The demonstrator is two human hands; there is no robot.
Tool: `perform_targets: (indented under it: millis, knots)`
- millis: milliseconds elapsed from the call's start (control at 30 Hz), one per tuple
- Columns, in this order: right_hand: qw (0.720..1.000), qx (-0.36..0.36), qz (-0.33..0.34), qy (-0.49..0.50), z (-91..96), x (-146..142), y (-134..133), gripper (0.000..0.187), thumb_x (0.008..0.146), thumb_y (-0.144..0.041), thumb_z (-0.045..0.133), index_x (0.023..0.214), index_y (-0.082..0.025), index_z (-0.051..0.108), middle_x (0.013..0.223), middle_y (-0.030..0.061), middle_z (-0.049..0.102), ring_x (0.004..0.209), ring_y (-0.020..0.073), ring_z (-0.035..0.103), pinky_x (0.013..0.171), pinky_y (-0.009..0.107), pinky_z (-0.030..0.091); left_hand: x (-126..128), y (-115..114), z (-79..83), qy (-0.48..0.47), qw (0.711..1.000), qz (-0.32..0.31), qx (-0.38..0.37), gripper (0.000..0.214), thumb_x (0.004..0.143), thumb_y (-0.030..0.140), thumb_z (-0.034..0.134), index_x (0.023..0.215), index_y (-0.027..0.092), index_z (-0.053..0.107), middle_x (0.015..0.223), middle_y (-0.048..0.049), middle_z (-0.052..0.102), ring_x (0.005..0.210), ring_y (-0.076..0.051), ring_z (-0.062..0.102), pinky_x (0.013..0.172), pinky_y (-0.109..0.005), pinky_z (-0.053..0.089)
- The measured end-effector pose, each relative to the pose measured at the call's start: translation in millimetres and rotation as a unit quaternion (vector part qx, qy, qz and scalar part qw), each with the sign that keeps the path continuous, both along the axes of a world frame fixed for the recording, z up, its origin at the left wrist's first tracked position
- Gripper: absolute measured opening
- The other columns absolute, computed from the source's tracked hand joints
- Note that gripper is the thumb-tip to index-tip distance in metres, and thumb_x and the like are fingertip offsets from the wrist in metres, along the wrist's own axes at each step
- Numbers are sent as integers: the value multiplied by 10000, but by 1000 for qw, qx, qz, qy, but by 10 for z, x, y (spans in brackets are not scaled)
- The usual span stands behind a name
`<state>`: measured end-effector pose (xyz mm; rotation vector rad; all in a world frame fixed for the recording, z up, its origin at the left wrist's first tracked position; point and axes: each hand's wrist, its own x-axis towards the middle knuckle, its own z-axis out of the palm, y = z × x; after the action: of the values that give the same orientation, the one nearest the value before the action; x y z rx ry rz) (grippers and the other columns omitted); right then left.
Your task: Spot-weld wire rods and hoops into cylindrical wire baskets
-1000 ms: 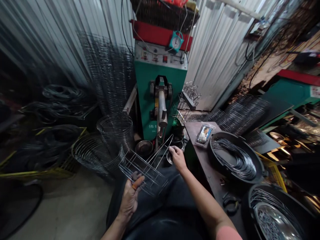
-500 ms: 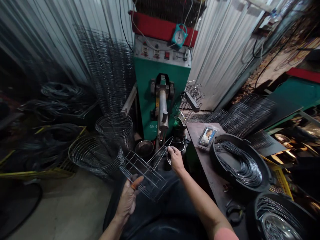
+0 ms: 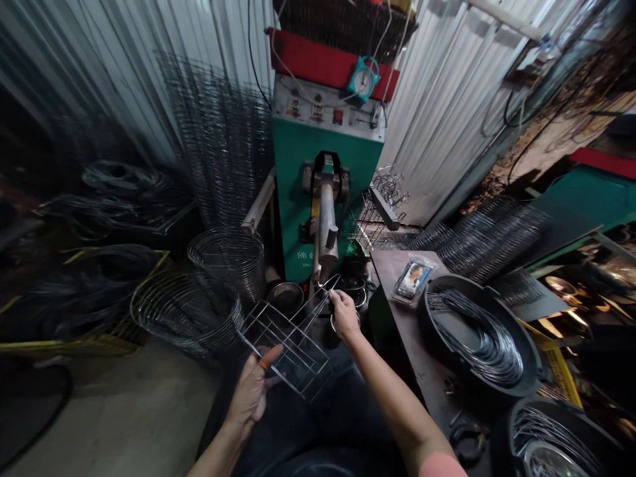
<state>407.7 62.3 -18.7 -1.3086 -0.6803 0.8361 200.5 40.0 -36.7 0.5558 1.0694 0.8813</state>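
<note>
A wire rack [image 3: 285, 331] of thin metal rods is tilted in front of me. My left hand [image 3: 252, 391] grips its near left edge, thumb on top with an orange cover on it. My right hand [image 3: 345, 315] pinches thin wire at the rack's far right end, close under the welding machine's electrode tip [image 3: 322, 273]. A bright spot shows where the wire meets the tip. The green spot welder [image 3: 293, 175] stands straight ahead with its grey cylindrical arm [image 3: 327, 218] pointing down toward me.
Stacked wire baskets [image 3: 186, 311] stand at the left, beside a yellow crate [image 3: 99, 344] of wire. On the right table [image 3: 402, 324] lie a phone in a clear bag [image 3: 415, 279], a black pan of bent wires [image 3: 477, 331] and a second pan [image 3: 551, 430]. A teal clock [image 3: 364, 79] hangs on the welder.
The rack's far end has come up against the electrode tip, and the rack's angle has shifted a little. My right hand has moved slightly left; the left still holds the near edge.
</note>
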Motion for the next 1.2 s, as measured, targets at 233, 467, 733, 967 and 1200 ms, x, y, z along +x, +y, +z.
perform_targets:
  millis: [233, 467, 733, 967, 1200]
  knots:
    - [1000, -15, -2, -14, -7, 69, 125, 285, 696, -439, 571, 604, -178, 504, 519, -45, 444, 478, 76, 340, 476, 222, 277, 42, 72, 123, 31, 999, -14, -4, 398, 471, 368, 700, 816, 189, 613, 991, -82, 582, 986, -262, 516, 527, -288, 475]
    - [994, -52, 69, -65, 99, 184, -195, 298, 680, -464, 603, 689, -166, 611, 605, -8, 567, 554, 108, 470, 556, 236, 379, 113, -9, 133, 25, 1000, 18, -6, 324, 502, 320, 693, 786, 194, 602, 993, -72, 592, 935, -236, 543, 519, -266, 465]
    - [968, -87, 208, -110, -112, -84, -941, 278, 754, -434, 566, 850, -195, 669, 697, -6, 614, 644, 129, 521, 649, 251, 403, 157, -43, 114, 15, 998, 59, 6, 270, 525, 309, 692, 754, 204, 596, 946, -43, 600, 969, -239, 536, 565, -286, 484]
    - [977, -62, 182, -96, -122, -181, -852, 319, 738, -491, 564, 785, -193, 668, 611, -18, 554, 577, 118, 470, 584, 235, 377, 140, 24, 110, 24, 998, 49, -12, 229, 592, 310, 666, 785, 190, 640, 1040, -70, 564, 927, -211, 527, 607, -300, 505]
    - [978, -63, 168, -102, -146, -228, -868, 299, 754, -483, 546, 759, -205, 653, 579, -20, 525, 554, 120, 453, 559, 234, 369, 128, 36, 97, 19, 998, 52, 11, 239, 563, 312, 666, 765, 185, 647, 1008, -62, 548, 832, -175, 513, 519, -239, 477]
